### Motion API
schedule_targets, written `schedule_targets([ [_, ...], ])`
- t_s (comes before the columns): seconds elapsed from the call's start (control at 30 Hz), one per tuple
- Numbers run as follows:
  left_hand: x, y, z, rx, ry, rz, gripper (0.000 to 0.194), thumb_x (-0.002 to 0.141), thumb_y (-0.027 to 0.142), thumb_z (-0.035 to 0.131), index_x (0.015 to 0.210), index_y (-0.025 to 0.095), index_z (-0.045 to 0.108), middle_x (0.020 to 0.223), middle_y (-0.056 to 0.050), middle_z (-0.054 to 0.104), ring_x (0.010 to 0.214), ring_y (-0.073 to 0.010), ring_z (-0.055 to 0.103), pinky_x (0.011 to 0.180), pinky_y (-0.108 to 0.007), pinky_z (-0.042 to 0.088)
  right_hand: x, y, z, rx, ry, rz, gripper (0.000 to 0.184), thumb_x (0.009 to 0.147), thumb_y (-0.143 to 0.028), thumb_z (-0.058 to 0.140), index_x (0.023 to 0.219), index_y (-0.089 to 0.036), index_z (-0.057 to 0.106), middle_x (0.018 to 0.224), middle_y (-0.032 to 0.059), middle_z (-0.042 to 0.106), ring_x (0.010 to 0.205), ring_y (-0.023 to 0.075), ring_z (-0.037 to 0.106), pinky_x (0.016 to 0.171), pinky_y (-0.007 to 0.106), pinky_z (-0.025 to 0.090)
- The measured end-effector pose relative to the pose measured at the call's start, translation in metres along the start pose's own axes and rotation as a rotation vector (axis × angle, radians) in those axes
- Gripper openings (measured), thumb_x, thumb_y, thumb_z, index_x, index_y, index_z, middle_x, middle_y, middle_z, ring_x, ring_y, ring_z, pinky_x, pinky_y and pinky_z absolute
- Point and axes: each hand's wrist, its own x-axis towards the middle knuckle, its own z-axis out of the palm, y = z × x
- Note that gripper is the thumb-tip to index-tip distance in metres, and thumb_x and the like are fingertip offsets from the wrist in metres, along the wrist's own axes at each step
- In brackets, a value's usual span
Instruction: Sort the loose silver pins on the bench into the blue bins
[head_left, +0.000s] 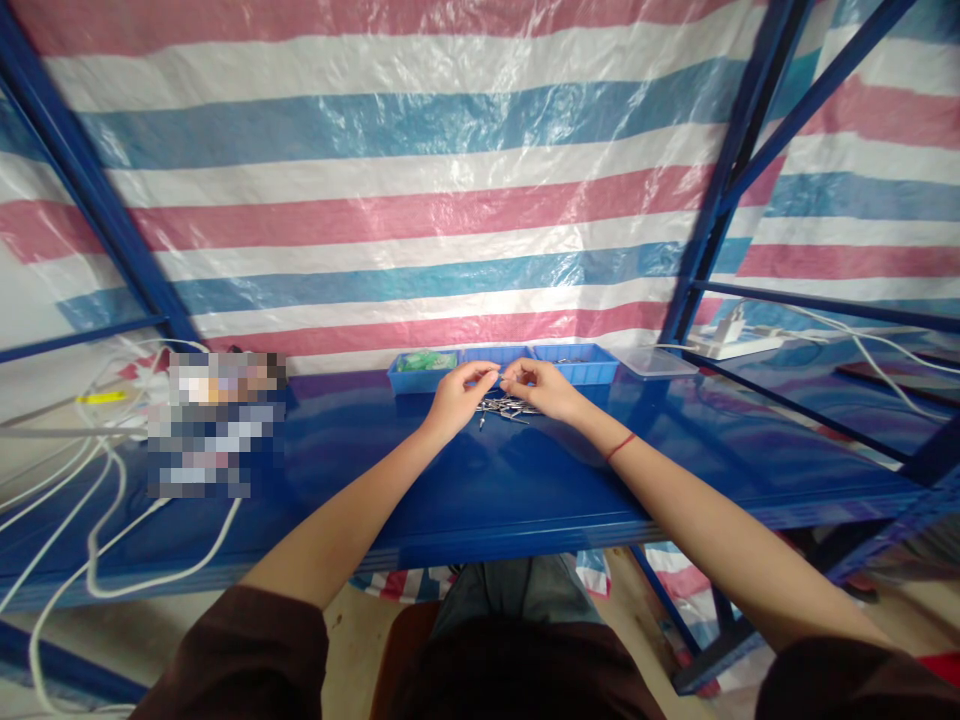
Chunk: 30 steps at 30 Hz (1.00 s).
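Note:
My left hand [465, 394] and my right hand [541, 388] meet over the blue shelf top, fingertips pinched close together. Whatever they pinch is too small to make out. Right under them lies a loose pile of thin, silvery metal pieces [510, 408], partly covered by my right hand. Just behind stand blue plastic bins [427, 382] in a row. The left bin holds green and clear material [426, 361], while small metal pieces [571, 361] lie in the right one. My hands partly hide the middle bin [495, 354].
To the right of the bins lies a clear plastic lid [656, 362]. White cables [112, 500] and a pixelated heap [217, 420] take up the left side. A white power strip [731, 340] sits at the right, beyond a blue metal post [712, 220]. Striped sheeting [420, 200] hangs behind.

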Motion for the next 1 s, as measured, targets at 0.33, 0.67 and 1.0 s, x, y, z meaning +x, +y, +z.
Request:
schedule_targets([
  [0.33,0.002,-0.005,-0.002,0.055,0.030,0.003,0.023,0.080,0.032,0.054,0.093,0.017,0.065,0.096,-0.005,0.068,0.087,-0.0165,0.061,0.076,-0.025,0.046,-0.003,-0.017,-0.002,0.019,0.133,-0.069,0.023,0.072,-0.038,0.061,0.075,-0.016,0.055,0.064,-0.0012,0.051,0.058,0.0099,0.045,0.057,0.024,0.039],
  [0.67,-0.004,0.004,-0.012,0.579,-0.293,0.069,0.025,0.081,0.036,0.049,0.091,0.020,0.065,0.080,-0.003,0.068,0.069,-0.0158,0.060,0.066,-0.025,0.043,0.001,-0.005,-0.037,-0.375,0.433,-0.014,0.023,0.080,-0.038,0.051,0.081,-0.016,0.058,0.056,-0.0011,0.051,0.053,0.0119,0.046,0.056,0.024,0.036],
  [1.0,-0.003,-0.005,-0.023,0.772,-0.560,-0.052,0.024,0.073,0.042,0.055,0.075,0.022,0.068,0.077,-0.002,0.069,0.069,-0.0177,0.061,0.056,-0.023,0.036,0.001,0.036,-0.071,-0.657,0.499,0.380,0.045,0.078,-0.034,0.050,0.115,-0.008,0.048,0.065,0.0063,0.060,0.062,0.0194,0.052,0.058,0.028,0.035],
])
